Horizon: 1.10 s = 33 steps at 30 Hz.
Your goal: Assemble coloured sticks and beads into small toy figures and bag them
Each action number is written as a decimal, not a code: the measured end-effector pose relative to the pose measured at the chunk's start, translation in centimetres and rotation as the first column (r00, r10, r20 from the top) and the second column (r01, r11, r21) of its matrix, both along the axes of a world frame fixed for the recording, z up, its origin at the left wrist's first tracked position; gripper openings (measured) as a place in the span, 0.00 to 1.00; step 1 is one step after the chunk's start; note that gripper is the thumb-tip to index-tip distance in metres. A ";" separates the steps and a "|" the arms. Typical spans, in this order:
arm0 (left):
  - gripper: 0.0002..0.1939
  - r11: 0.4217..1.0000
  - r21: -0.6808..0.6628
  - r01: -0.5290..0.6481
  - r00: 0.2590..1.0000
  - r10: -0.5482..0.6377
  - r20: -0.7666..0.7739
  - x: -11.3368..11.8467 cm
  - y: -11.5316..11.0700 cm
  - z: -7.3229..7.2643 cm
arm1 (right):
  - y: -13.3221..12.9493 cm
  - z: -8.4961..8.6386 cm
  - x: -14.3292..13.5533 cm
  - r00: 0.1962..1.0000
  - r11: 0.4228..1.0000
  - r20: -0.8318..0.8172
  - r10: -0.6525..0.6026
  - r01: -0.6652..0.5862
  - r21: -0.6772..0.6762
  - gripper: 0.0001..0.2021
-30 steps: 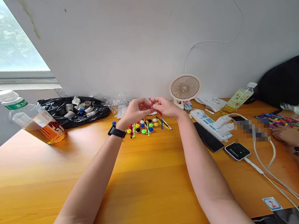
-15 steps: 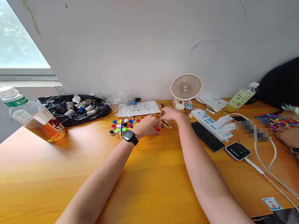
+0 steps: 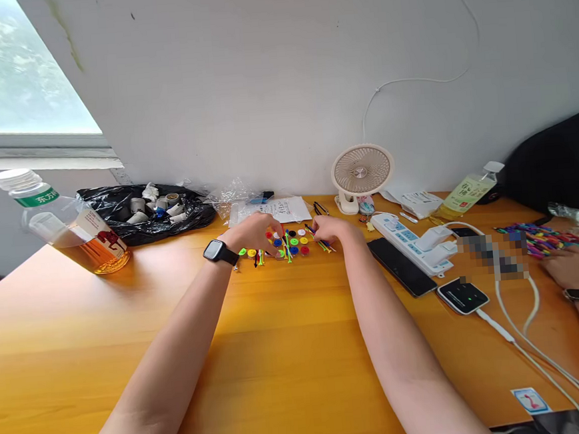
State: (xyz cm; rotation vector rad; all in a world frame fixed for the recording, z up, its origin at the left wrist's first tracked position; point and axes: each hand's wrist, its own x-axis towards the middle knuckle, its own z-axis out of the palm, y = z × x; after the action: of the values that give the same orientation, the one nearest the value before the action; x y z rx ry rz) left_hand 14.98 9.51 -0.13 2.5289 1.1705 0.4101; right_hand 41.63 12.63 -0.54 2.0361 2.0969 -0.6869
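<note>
A: How did our hands stand?

B: Our left hand was over the coloured round pieces, left of the fan and nearer to us. Its thumb and forefinger were spread, with a gap between them.

A: And our right hand?

B: It was bent down over the thin coloured sticks, also left of the fan and on our side of it. We could not tell whether its fingertips were pinching 1 of them.

A: Did we see sticks elsewhere?

B: Yes, at least 1 green stick lay among the round pieces, farther left of the fan than our right hand.

A: What was around that?

B: We had a white paper just left of the fan, then a black plastic bag and a bottle of amber drink farther left.

A: And the other side?

B: Right of the fan and nearer to us we had a power strip and a dark phone. Far right of it, another person's hand was beside a multicoloured heap.
</note>
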 end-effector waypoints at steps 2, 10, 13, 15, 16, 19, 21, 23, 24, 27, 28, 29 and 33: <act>0.24 1.000 0.028 0.005 0.999 -0.004 -0.042 0.2 0.0 -0.5 | 0.1 -0.2 0.0 1.000 0.999 -0.023 -0.012 0.011 -0.034 0.16; 0.26 1.000 0.025 -0.007 0.998 0.009 -0.062 0.6 0.2 -1.0 | -0.3 -0.1 -0.2 0.978 0.980 -0.197 -0.068 0.029 -0.196 0.18; 0.24 1.000 0.020 -0.007 1.000 0.007 0.022 0.0 0.3 -0.3 | -0.7 0.4 -0.4 0.956 0.977 -0.281 -0.085 0.025 -0.212 0.21; 0.22 1.000 0.021 -0.022 0.996 0.020 0.082 -0.8 0.3 0.6 | -1.1 0.9 -0.5 0.944 0.977 -0.315 -0.095 0.029 -0.210 0.21; 0.21 0.999 0.022 -0.043 0.993 0.040 0.109 -1.3 0.3 1.2 | -1.2 1.2 -0.6 0.940 0.977 -0.327 -0.100 0.031 -0.209 0.20; 0.21 0.986 0.037 -0.162 0.975 0.154 0.163 -3.1 -0.1 3.3 | -1.6 1.8 -0.7 0.926 0.976 -0.361 -0.111 0.033 -0.215 0.17; 0.21 0.972 0.049 -0.230 0.956 0.216 0.197 -4.6 -0.6 4.6 | -1.7 2.1 -0.7 0.915 0.976 -0.386 -0.116 0.032 -0.217 0.17; 0.22 0.958 0.062 -0.280 0.937 0.259 0.235 -6.1 -1.2 5.8 | -1.8 2.5 -0.5 0.924 0.979 -0.370 -0.100 0.024 -0.203 0.18; 0.22 0.951 0.073 -0.300 0.929 0.274 0.251 -6.8 -1.5 6.3 | -1.9 2.9 -0.4 0.938 0.983 -0.337 -0.079 0.017 -0.184 0.18; 0.19 0.932 0.105 -0.348 0.904 0.304 0.300 -8.6 -2.5 7.7 | -2.9 5.1 0.0 0.975 0.999 -0.219 0.038 -0.045 -0.026 0.14; 0.18 0.925 0.113 -0.364 0.894 0.312 0.322 -8.9 -2.9 8.2 | -3.4 6.2 0.0 0.972 0.994 -0.215 0.099 -0.086 0.067 0.13; 0.17 0.920 0.121 -0.374 0.884 0.314 0.347 -9.1 -3.3 8.6 | -4.2 7.3 -0.2 0.960 0.976 -0.226 0.164 -0.125 0.177 0.11; 0.16 0.929 0.142 -0.342 0.857 0.246 0.453 -8.4 -5.0 10.3 | -8.2 10.8 -1.7 0.878 0.859 -0.322 0.354 -0.169 0.482 0.10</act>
State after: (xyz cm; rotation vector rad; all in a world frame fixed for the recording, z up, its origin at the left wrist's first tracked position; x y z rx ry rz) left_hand 6.58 4.51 10.18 2.2464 1.3905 1.1689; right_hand 39.90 4.40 10.27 1.8413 2.9478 -0.6724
